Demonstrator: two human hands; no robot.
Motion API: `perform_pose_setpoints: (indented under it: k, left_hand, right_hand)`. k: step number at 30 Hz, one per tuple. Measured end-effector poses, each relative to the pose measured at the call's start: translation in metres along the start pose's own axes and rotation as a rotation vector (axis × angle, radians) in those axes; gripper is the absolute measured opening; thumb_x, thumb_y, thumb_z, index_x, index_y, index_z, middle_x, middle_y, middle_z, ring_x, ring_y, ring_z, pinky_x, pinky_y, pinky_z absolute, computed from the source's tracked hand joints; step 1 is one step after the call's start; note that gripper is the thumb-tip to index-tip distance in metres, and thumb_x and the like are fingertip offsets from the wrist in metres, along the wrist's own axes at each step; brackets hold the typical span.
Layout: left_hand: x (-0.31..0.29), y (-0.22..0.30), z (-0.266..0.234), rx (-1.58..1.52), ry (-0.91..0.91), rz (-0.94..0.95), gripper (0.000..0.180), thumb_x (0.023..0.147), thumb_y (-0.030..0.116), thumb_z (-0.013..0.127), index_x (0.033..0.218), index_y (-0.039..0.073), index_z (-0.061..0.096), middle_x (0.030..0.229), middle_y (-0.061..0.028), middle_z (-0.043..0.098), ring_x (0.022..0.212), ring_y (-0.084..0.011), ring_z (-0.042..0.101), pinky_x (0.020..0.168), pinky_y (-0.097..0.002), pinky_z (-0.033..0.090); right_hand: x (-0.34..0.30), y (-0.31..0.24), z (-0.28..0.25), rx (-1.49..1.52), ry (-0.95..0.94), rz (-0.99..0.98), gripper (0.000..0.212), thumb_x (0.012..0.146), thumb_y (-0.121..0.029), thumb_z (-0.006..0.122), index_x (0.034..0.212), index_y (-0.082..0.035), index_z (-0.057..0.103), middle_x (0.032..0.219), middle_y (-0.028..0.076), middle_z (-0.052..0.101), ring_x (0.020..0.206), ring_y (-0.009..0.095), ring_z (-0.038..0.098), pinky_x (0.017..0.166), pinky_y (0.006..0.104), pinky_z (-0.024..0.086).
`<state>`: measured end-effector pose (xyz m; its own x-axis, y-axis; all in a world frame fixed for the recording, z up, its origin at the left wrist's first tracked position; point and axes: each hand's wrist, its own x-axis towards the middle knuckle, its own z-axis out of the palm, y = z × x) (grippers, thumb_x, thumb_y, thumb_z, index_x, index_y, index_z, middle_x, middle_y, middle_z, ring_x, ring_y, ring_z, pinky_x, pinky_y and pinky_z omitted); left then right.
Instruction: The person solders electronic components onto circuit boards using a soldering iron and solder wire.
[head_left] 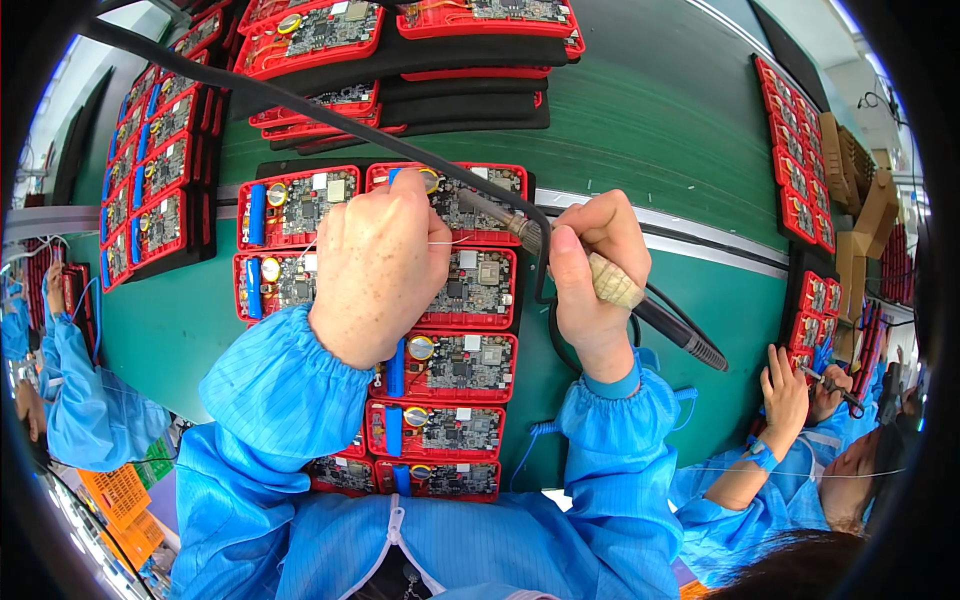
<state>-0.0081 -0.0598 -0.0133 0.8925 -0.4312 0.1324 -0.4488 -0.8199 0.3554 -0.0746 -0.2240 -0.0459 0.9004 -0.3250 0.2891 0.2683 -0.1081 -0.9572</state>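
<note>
My right hand grips a soldering iron by its tan-wrapped handle. Its metal barrel slants up and left over a red housing in the back row, which holds a circuit board; whether the tip touches anything cannot be made out. Closed above the neighbouring housings, my left hand pinches a thin solder wire. The back of that hand hides its fingertips and part of the boards beneath. Blue cylindrical batteries and round coin cells sit in the housings.
Black trays of similar red housings are stacked at the back and left. More housings stand far right. A black bar crosses above the work. Co-workers' hands work at the right; another blue sleeve shows left.
</note>
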Motion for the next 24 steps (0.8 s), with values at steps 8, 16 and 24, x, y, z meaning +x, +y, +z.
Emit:
perform_pose_setpoints:
  k: [8, 16, 24]
  left_hand:
    - [-0.006, -0.003, -0.005, -0.013, -0.002, -0.018, 0.006, 0.075, 0.006, 0.064, 0.078, 0.001, 0.064, 0.063, -0.0151, 0.062, 0.059, -0.0348, 0.061, 0.058, -0.0429, 0.049]
    - [-0.013, -0.003, -0.071, -0.336, -0.060, -0.055, 0.008, 0.087, 0.000, 0.059, 0.094, -0.001, 0.061, 0.051, -0.0014, 0.035, 0.047, -0.0067, 0.031, 0.044, -0.0277, 0.025]
    - [-0.059, -0.059, -0.116, -0.326, 0.047, -0.166, 0.005, 0.087, 0.001, 0.057, 0.088, -0.001, 0.062, 0.051, -0.0016, 0.043, 0.048, -0.0053, 0.036, 0.045, -0.0266, 0.029]
  right_hand:
    - [-0.004, -0.004, -0.002, 0.173, 0.083, 0.072, 0.010, 0.088, -0.002, 0.057, 0.088, -0.002, 0.047, 0.071, 0.001, 0.054, 0.061, 0.004, 0.046, 0.055, 0.0203, 0.037]
    - [0.003, -0.009, -0.008, 0.253, 0.145, 0.079, 0.010, 0.091, -0.008, 0.055, 0.087, -0.004, 0.046, 0.070, 0.001, 0.053, 0.058, 0.005, 0.046, 0.053, 0.0206, 0.037]
    - [0.002, -0.001, -0.003, 0.352, 0.298, 0.094, 0.012, 0.093, -0.013, 0.052, 0.085, -0.007, 0.044, 0.064, 0.000, 0.048, 0.052, 0.004, 0.039, 0.045, 0.0195, 0.029]
